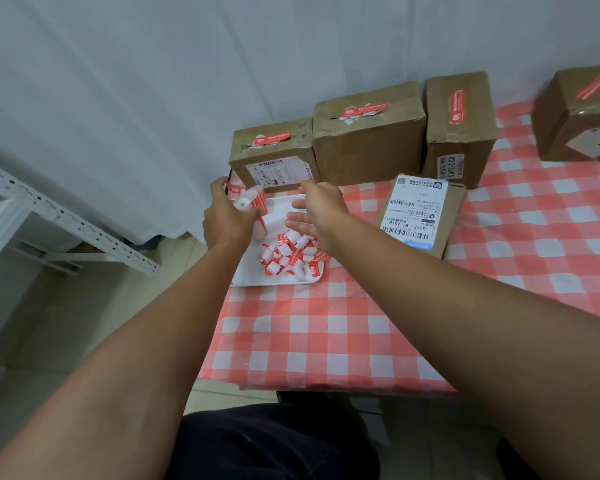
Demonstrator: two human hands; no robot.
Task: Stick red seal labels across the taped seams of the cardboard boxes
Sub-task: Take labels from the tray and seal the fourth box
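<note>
Red seal labels (365, 109) are already borne by four brown cardboard boxes along the surface's far edge, the flat box (420, 211) looks unsealed, while the small label roll (248, 202) is gripped by the left hand (227, 220) and the right hand (317, 211) is held open.

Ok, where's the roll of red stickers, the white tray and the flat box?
roll of red stickers (248, 202), head view, white core.
white tray (284, 211), head view, bare far part.
flat box (417, 209), head view, shipping label on top.
</note>
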